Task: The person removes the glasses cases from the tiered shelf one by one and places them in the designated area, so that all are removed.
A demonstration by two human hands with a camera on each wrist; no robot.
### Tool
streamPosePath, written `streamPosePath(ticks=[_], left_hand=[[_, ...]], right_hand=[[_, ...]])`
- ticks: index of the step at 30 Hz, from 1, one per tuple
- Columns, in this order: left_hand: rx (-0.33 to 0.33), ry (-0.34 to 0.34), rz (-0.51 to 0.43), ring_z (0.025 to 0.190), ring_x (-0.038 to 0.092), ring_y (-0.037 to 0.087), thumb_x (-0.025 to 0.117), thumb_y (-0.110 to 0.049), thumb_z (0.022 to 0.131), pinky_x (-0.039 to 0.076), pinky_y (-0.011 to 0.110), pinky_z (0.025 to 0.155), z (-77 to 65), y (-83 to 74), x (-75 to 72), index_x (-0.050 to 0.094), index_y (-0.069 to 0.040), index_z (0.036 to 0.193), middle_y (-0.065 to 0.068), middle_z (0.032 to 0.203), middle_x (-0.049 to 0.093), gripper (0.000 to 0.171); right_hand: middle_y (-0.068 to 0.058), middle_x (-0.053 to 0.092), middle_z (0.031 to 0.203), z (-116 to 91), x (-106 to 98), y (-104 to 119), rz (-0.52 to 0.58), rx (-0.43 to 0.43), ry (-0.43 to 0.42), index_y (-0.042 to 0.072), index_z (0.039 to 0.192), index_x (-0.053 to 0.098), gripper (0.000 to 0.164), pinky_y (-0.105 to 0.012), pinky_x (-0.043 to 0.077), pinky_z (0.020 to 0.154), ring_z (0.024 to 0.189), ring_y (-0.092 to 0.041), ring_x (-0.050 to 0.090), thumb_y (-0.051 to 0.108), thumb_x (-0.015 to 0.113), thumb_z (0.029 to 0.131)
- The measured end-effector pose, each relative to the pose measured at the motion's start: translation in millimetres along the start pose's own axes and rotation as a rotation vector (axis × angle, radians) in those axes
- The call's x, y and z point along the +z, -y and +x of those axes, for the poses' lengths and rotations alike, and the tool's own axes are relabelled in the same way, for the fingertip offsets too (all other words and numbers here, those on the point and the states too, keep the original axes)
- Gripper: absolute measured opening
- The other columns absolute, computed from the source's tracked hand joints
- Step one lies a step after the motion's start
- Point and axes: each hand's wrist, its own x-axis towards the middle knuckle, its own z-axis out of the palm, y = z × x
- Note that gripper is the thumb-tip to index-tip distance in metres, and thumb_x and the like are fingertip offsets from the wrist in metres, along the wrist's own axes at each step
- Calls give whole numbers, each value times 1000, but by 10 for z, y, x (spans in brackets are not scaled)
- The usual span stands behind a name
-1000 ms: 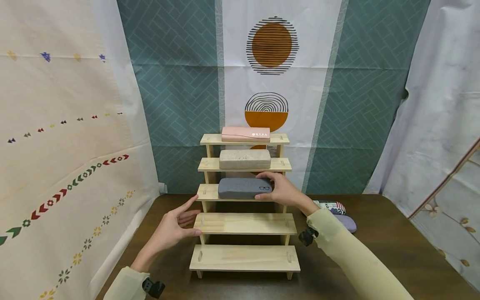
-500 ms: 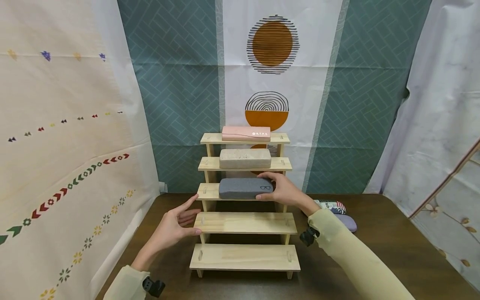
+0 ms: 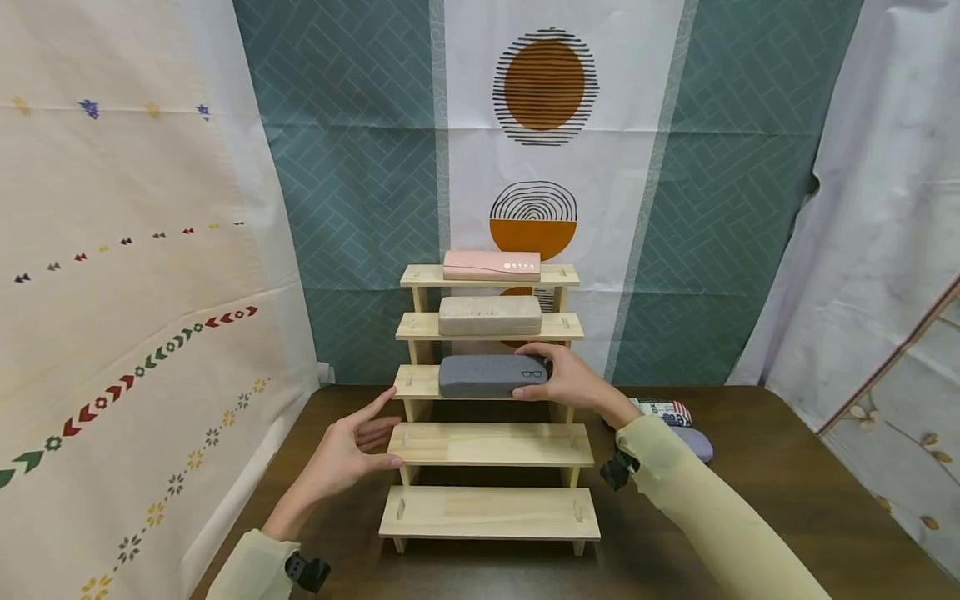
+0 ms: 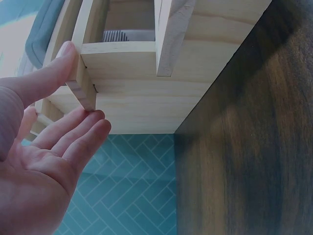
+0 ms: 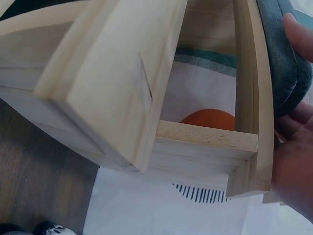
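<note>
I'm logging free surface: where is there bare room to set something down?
Both lower shelves are bare; the left hand touches the upper one's left end. The table is bare right of the right sleeve, in front of the purple case. Crowded: the upper three shelves, bearing the pink case, beige case and the grey case that the right hand grips.

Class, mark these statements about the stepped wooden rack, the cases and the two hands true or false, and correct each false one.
1. The pink case sits on the top shelf. True.
2. The beige case sits one shelf below the pink case. True.
3. The right hand grips the grey-blue case. True.
4. The left hand holds the pink case. False: it touches the left side of the wooden rack.
5. The grey-blue case is at the bottom shelf. False: it is at the middle shelf.
6. The lilac item lies left of the wooden rack. False: it lies to the right.
</note>
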Motion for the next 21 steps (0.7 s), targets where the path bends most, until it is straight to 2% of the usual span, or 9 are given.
streamPosePath(ticks=[4,11,16,21], left_hand=[[-1,2,-1,132,60,39,92,-3,79,53,48,104,8,-11,-2,39,-22,165,25,143,61,103],[-20,3,0,131,61,39,92,-3,80,52,53,104,-17,-13,16,38,-21,166,26,142,61,103],[-16,5,-10,132,60,39,92,-2,80,49,59,105,-17,-17,17,38,-21,166,26,142,61,103],[-14,0,-4,131,61,39,92,-1,79,51,55,104,-3,-20,10,39,-21,166,25,141,62,103]], right_hand=[[-14,65,125,-22,-13,67,0,-3,-6,1,145,59,66,-41,57,83,97,-23,65,26,87,90],[-11,64,132,-27,43,41,-23,7,-62,8,142,63,66,-44,56,88,103,-22,64,32,89,87],[-10,64,132,-40,62,80,7,-3,-106,10,140,65,65,-46,56,89,104,-23,63,32,91,85],[-8,64,130,-63,66,144,53,29,-147,13,140,65,65,-46,56,85,100,-24,63,31,92,83]])
